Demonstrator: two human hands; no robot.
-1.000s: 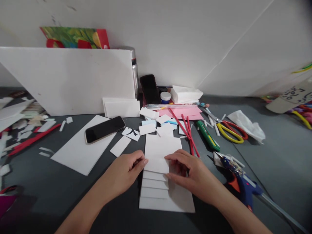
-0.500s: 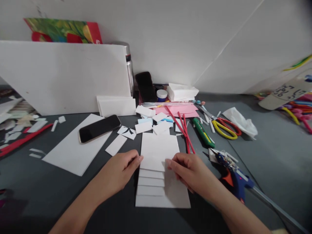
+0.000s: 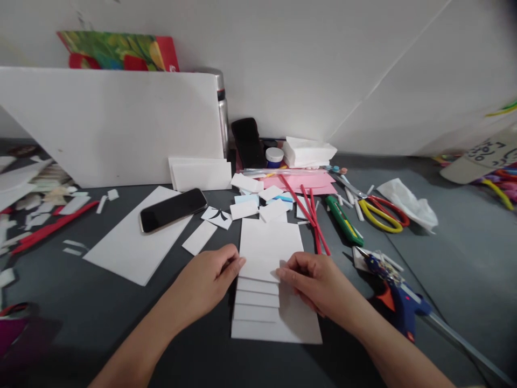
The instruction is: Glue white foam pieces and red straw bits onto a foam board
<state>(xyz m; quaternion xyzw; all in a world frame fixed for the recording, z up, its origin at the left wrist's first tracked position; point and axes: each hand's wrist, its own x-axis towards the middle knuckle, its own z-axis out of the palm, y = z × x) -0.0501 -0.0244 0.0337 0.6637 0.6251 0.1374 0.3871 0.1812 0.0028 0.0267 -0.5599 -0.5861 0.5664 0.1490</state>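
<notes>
A white board [image 3: 301, 320] lies on the dark table with several white strips [image 3: 256, 299] overlapping on it like steps. At the far end of these strips is a wider white card piece [image 3: 269, 245]. My left hand [image 3: 214, 277] pinches its left edge between thumb and curled fingers. My right hand [image 3: 313, 275] is closed too, thumb and forefinger at the card's near right corner. The undersides of the card and the right fingertips are partly hidden.
A phone [image 3: 173, 210] rests on white sheets at left. Small white cards [image 3: 244, 209] and red sticks [image 3: 313, 218] lie beyond the board. To the right are a green cutter [image 3: 343, 220], scissors [image 3: 379, 213] and a blue glue gun [image 3: 402, 302]. A large white board [image 3: 121, 129] stands behind.
The view has swung slightly left, so everything sits further right. Both hands keep their grip on the card, which has barely moved over the strips.
</notes>
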